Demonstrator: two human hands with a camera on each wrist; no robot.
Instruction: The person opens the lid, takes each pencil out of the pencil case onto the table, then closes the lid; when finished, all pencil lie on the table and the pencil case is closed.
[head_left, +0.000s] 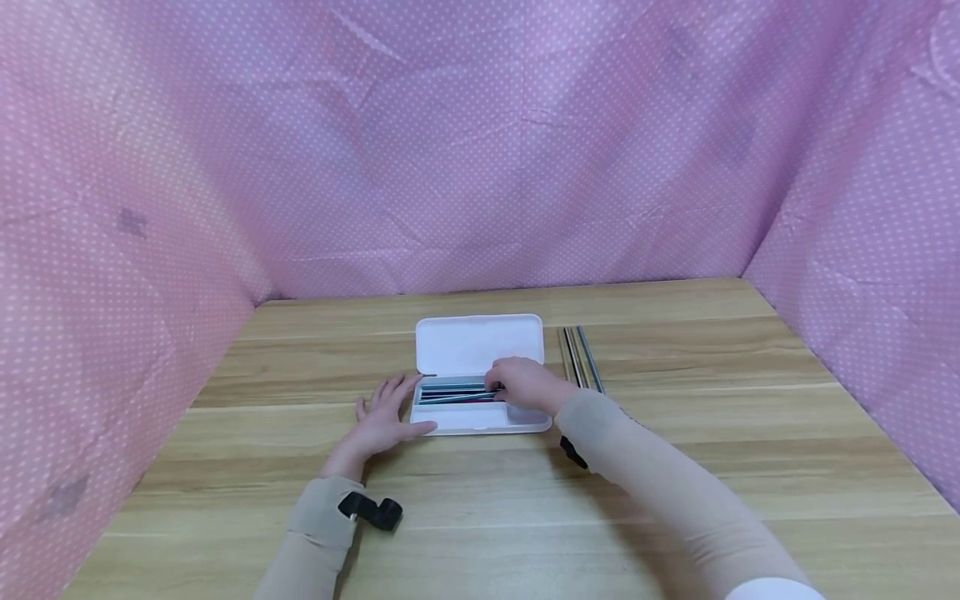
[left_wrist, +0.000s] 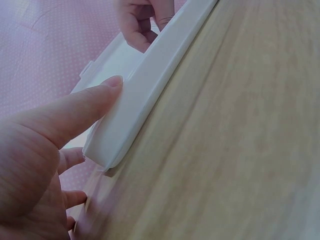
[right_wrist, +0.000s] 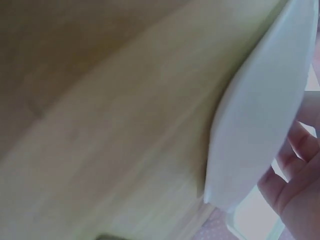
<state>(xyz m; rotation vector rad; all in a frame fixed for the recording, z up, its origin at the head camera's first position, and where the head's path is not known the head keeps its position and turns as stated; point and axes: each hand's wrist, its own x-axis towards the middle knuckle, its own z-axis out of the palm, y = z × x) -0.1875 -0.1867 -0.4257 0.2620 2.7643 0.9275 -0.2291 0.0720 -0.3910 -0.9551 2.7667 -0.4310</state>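
A white pencil case (head_left: 480,421) lies with its lid (head_left: 480,343) folded back on the wooden table. Several pencils lie in its rear compartment; one teal pencil (head_left: 459,399) slants across the others. The right hand (head_left: 525,383) reaches into the case from the right, its curled fingers pinching the slanted pencil's right end; the fingertips are partly hidden. At the left end, the left hand (head_left: 384,421) has its fingers spread, with the thumb (left_wrist: 102,92) resting on the front rim. From the right wrist, the hand (right_wrist: 300,185) shows beyond the case wall.
To the right of the case, several more pencils (head_left: 577,354) lie side by side on the table (head_left: 247,433), partly behind the right wrist. Pink dotted cloth (head_left: 480,167) hangs behind the table and along both sides. A black wrist camera (head_left: 371,510) is strapped to the left arm.
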